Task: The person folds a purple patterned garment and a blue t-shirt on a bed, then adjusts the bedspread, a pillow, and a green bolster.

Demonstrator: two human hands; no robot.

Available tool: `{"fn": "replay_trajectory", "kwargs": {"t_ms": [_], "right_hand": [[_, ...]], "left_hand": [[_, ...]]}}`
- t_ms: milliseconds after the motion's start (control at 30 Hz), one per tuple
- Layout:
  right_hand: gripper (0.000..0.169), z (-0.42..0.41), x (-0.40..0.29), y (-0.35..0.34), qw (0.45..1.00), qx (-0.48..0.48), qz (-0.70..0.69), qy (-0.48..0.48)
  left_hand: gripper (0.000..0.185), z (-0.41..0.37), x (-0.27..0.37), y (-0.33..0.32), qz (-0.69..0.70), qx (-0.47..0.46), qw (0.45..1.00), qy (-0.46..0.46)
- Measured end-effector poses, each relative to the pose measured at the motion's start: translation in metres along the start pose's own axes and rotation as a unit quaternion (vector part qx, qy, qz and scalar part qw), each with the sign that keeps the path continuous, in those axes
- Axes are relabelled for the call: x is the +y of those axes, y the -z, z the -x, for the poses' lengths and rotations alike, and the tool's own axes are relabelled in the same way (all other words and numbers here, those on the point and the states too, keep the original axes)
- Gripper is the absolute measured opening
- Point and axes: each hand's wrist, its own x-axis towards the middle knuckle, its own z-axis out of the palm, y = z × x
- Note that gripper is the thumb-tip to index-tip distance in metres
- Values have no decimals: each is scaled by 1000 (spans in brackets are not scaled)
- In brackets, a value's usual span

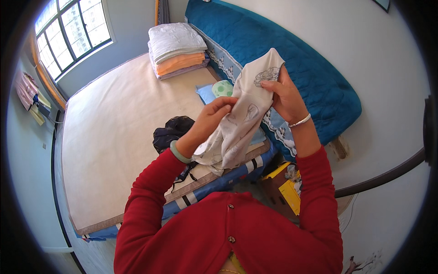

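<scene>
Both hands hold up a light cream garment (244, 99) with grey line drawings on it. My right hand (287, 94) grips its upper right edge, thumb across the front. At the cloth's left side, my left hand (214, 118) pinches a fold between thumb and fingers. The lower part of the fabric hangs down onto the edge of the bed (113, 137). Behind my left wrist lies a crumpled dark patterned cloth (172, 130) with thin straps beside it. What kind of garment the cream piece is, I cannot tell.
Folded bedding (178, 41) is stacked at the bed's far corner. A blue padded headboard (273, 58) runs along the wall. Near it lie a light blue cloth (204, 93) and a green-patterned white item (222, 89). A brown and yellow box (280, 191) stands beside the bed.
</scene>
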Motion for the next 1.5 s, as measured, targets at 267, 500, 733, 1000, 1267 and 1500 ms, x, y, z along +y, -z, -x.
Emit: {"fn": "replay_trajectory", "kwargs": {"t_ms": [267,500,733,1000,1267,1500], "right_hand": [[69,23,10,-18,997,-49,33,-46],[67,36,30,-25,997,-55,46,-37],[60,49,27,-2,999,36,-17,7],[56,57,14,11,995,47,-86,6],[51,68,22,34,991,111,-75,7],[45,74,32,79,976,212,-55,8]], "left_hand": [[34,13,-57,-32,20,-159,986,44],[30,10,-145,-28,-70,-165,983,-38],[41,11,-100,-10,-451,-184,866,-116],[49,26,-85,-26,-260,65,960,75],[22,15,-80,-17,-373,3,922,109],[13,-22,27,24,-625,58,751,-204]]}}
